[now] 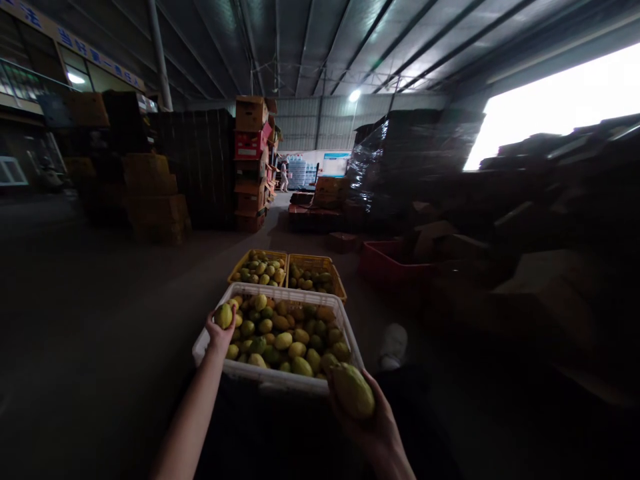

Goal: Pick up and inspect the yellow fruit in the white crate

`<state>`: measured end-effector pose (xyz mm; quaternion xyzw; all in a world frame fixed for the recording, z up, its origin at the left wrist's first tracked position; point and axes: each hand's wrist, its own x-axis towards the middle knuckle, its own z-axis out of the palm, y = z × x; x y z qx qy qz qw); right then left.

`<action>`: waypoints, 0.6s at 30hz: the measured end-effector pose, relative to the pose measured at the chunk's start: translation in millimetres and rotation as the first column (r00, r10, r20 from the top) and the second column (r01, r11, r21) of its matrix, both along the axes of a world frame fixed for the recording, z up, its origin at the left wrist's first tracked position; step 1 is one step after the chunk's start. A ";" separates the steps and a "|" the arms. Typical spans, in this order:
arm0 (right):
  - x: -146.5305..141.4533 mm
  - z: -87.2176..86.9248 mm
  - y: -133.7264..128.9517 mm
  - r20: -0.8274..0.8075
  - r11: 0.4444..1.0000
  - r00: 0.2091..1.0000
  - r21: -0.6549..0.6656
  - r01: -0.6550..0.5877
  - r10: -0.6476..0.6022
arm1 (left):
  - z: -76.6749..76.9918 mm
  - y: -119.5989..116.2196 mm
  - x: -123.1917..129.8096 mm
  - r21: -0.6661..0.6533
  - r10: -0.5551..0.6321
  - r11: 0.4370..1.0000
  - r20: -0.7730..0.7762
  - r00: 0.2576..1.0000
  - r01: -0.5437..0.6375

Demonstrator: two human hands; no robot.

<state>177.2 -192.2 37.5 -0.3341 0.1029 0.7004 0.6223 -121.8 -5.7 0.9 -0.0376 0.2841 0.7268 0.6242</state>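
A white plastic crate (280, 380) full of oval fruit stands in front of me. The fruit runs from green through yellow to orange. At the crate's left rim, my left hand (219, 333) is closed round a yellow-green oval fruit (223, 316). Near the front right corner, my right hand (373, 420) grips a larger yellow-green oval fruit (353, 391) with faint ridges, close to the camera. Its fingers are partly hidden behind that fruit. The exact kind of fruit is hard to tell in the dim light.
Two yellow crates (287, 270) of similar fruit stand just beyond the white one. A red bin (390, 263) is to the right, beside dark heaped boxes. Stacked cartons (250, 167) and wrapped pallets rise behind. A shoe (393, 343) shows right of the crate. Far off, a person (284, 176) stands.
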 end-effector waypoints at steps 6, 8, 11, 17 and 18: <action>9.7 -13.7 -11.5 -0.034 1.000 0.999 -0.010 -0.004 0.003 | 8.1 -13.7 10.3 -0.029 -0.100 0.995 0.014 0.995 0.100; 14.5 -23.1 -10.2 -0.025 1.000 0.999 0.014 -0.025 0.025 | 6.0 -33.5 13.4 -0.005 -0.224 0.974 0.041 0.974 0.224; 24.0 -43.4 -7.1 -0.004 0.993 0.996 0.084 -0.085 0.085 | -7.9 -83.4 20.3 0.066 -0.441 0.897 0.089 0.893 0.437; 28.1 -69.6 -12.9 -0.082 0.987 0.984 -0.011 -0.157 0.156 | -32.6 -182.0 45.2 0.072 -0.545 0.839 0.106 0.832 0.540; 26.4 -71.1 -15.8 -0.095 0.988 0.984 -0.037 -0.152 0.148 | -32.7 -191.2 48.2 0.068 -0.560 0.829 0.087 0.824 0.555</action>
